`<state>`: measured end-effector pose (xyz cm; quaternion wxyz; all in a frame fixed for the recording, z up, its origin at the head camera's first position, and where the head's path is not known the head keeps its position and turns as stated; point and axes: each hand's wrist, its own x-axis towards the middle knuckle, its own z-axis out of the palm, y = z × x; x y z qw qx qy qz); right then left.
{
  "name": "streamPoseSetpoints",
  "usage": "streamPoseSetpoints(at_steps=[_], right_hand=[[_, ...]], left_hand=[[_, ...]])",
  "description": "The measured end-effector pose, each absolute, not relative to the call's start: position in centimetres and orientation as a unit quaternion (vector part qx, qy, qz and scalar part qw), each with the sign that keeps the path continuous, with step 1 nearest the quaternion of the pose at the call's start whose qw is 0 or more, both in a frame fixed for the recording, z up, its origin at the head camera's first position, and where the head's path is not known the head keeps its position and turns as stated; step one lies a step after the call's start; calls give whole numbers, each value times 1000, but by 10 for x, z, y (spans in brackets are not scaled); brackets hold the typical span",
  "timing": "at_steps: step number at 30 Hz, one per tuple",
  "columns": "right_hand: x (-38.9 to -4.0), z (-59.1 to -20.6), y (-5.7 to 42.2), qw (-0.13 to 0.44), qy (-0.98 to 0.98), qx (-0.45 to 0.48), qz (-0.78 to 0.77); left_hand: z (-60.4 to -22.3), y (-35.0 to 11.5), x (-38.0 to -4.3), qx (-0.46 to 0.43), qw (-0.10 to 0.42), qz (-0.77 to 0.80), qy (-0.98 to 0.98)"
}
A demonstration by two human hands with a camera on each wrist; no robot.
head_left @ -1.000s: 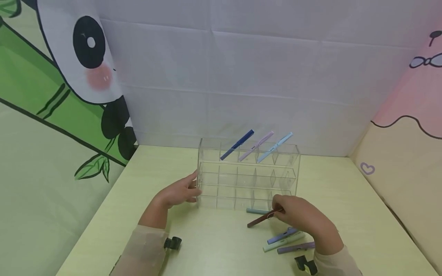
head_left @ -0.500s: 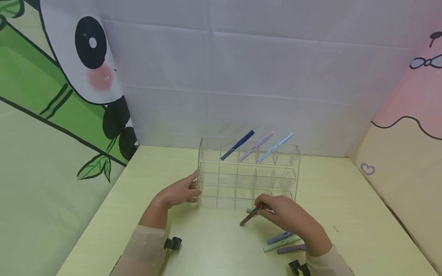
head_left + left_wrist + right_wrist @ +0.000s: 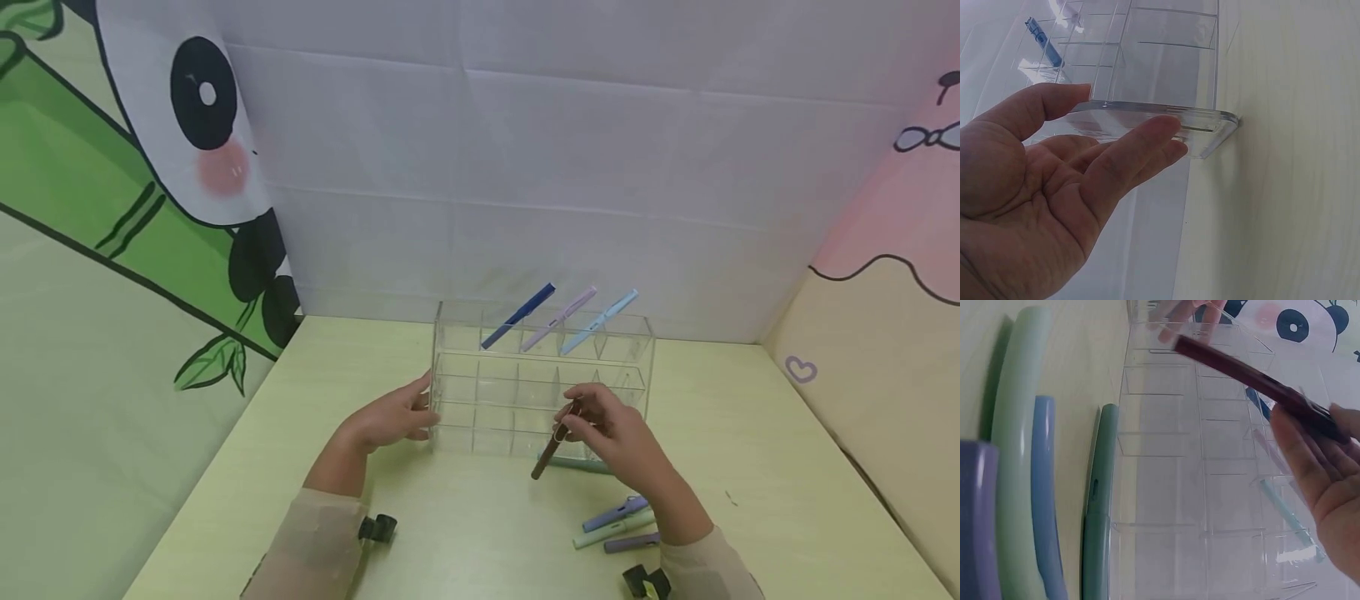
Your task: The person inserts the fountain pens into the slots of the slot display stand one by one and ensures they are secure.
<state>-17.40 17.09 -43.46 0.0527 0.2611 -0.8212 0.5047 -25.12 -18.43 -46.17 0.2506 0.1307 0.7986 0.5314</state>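
My right hand (image 3: 611, 437) pinches a dark brown pen (image 3: 551, 452) by its capped end, the other end slanting down to the left, in front of the clear acrylic rack (image 3: 495, 389). In the right wrist view the brown pen (image 3: 1244, 374) lies between thumb and fingers. At the rack's left side my left hand (image 3: 393, 417) rests with extended fingers; in the left wrist view its fingertips (image 3: 1163, 128) are right at the side panel. A dark blue pen (image 3: 517, 317), a lilac pen (image 3: 558, 319) and a light blue pen (image 3: 600, 322) lean in the rack's back row.
A dark green pen (image 3: 581, 464) lies along the rack's front. Nearer on the table (image 3: 450, 533) are a periwinkle pen (image 3: 615, 513), a light green pen (image 3: 611, 530) and a purple pen (image 3: 632, 543). A white cloth wall (image 3: 480, 167) stands behind the rack.
My right hand has moved left and then up with the brown pen, which has swung to a steeper tilt. The green pen shows more now. My left hand has stayed at the rack's side.
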Motion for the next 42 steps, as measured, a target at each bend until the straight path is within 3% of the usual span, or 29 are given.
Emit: streamPoseSetpoints(at_steps=[21,42], right_hand=[[-233,-424,145,250,-564,193,763],[-238,-437,133,172,-664,160,709]], left_hand=[[-462,-182,-252,117,240,515,814],[-463,-181,-254,120,247,514,813]])
